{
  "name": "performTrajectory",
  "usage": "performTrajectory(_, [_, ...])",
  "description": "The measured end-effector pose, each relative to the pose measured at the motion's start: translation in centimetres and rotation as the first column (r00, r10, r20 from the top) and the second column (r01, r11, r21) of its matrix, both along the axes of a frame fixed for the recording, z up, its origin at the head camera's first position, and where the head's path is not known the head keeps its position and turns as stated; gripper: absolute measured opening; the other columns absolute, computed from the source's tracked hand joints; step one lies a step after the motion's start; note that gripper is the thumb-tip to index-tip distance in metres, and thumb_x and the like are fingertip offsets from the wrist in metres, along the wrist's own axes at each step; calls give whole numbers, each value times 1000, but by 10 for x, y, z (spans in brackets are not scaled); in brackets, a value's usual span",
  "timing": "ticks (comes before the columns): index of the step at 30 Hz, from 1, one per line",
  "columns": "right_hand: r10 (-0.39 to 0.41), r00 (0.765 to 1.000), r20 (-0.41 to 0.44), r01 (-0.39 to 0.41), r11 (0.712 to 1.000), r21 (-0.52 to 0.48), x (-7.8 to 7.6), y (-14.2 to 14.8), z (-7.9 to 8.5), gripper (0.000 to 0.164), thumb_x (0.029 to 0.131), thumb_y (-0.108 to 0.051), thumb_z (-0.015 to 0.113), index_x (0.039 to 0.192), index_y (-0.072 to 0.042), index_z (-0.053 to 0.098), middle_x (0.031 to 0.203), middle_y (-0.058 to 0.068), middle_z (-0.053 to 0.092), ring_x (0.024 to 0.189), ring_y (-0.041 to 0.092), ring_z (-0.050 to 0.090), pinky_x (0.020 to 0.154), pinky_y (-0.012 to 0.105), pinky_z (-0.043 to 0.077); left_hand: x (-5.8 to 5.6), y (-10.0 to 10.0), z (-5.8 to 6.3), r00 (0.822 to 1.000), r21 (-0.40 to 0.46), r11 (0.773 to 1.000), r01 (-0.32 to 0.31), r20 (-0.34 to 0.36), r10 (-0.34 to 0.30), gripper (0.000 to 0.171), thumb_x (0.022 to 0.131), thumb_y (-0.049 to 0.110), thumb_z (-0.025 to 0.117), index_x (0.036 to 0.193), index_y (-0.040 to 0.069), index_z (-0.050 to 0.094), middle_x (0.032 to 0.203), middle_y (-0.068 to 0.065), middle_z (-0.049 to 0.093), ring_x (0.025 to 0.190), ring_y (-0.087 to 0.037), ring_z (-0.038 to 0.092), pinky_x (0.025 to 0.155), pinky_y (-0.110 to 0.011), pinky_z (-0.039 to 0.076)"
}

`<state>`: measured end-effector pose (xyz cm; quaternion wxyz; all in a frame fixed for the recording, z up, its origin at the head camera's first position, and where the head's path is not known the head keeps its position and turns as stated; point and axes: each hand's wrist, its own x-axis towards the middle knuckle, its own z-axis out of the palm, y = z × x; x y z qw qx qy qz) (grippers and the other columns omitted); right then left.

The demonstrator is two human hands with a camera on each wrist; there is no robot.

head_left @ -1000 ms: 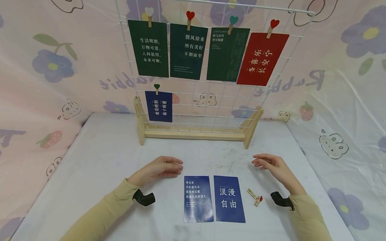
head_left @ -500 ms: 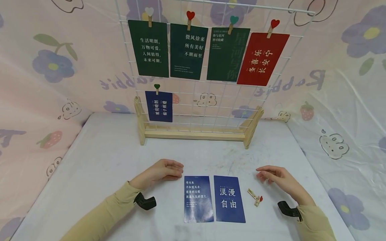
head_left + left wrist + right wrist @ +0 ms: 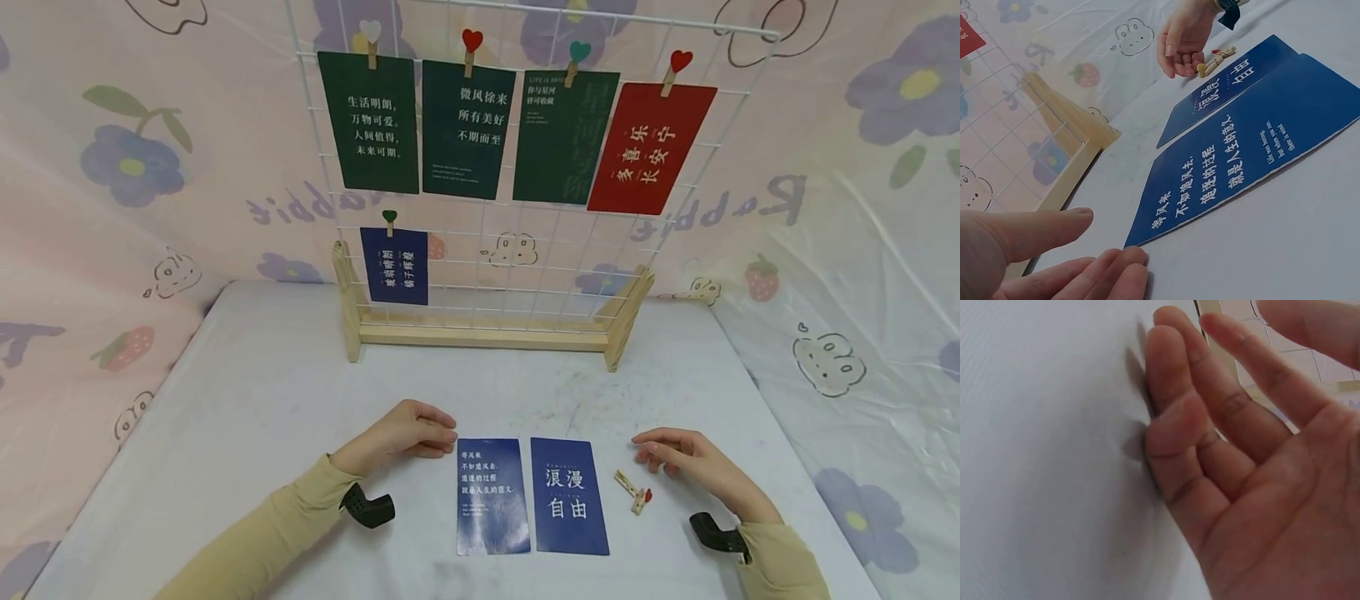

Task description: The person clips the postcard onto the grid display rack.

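Two blue cards with white writing lie side by side on the white table. My left hand has its fingertips at the top left corner of the left card; in the left wrist view thumb and fingers are apart, and whether they touch the card I cannot tell. Right of the other card lie small wooden clothespins, one with a red heart. Just beyond these my right hand rests low over the table, fingers loosely bent around nothing, as the right wrist view shows its palm.
A white wire grid on a wooden stand rises at the back. Clipped along it are several green cards, a red card and a small blue card. Patterned cloth hangs behind.
My right hand has come down and nearer to me, beside the clothespins. The left hand has shifted slightly lower, closer to the left card. Cards and clothespins have stayed put.
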<state>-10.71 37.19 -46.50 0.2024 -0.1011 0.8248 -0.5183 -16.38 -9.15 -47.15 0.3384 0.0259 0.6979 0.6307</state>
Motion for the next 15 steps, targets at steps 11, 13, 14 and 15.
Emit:
performTrajectory(11, [-14, 1000, 25, 14, 1000, 25, 1, -3, 3, 36, 101, -22, 51, 127, 2, 57, 104, 18, 66, 84, 27, 61, 63, 29, 48, 1, 4, -7, 999, -37, 999, -12, -49, 10, 27, 84, 4, 72, 107, -8, 65, 88, -13, 70, 78, -20, 69, 70, -32, 58])
performTrajectory(13, [-13, 1000, 27, 13, 1000, 21, 1, -3, 3, 35, 101, -21, 51, 127, 2, 56, 104, 19, 66, 84, 27, 61, 63, 29, 48, 2, 5, -7, 998, -47, 999, -7, -69, 3, 27, 83, 5, 73, 106, -8, 65, 87, -13, 70, 77, -20, 68, 69, -32, 58])
performTrajectory(14, [-12, 1000, 27, 12, 1000, 20, 2, -3, 4, 35, 101, -21, 51, 127, 2, 56, 104, 19, 66, 84, 27, 61, 63, 29, 48, 2, 6, -7, 997, -49, 999, -3, -80, -1, 27, 83, 4, 73, 106, -9, 65, 87, -14, 70, 76, -20, 69, 68, -32, 58])
performTrajectory(15, [-12, 1000, 26, 11, 1000, 18, 2, -3, 3, 35, 101, -21, 51, 127, 2, 56, 104, 19, 66, 84, 27, 61, 63, 29, 48, 2, 6, -7, 996, -49, 999, -1, -87, -3, 27, 83, 4, 73, 105, -9, 65, 86, -14, 70, 76, -21, 69, 68, -32, 59])
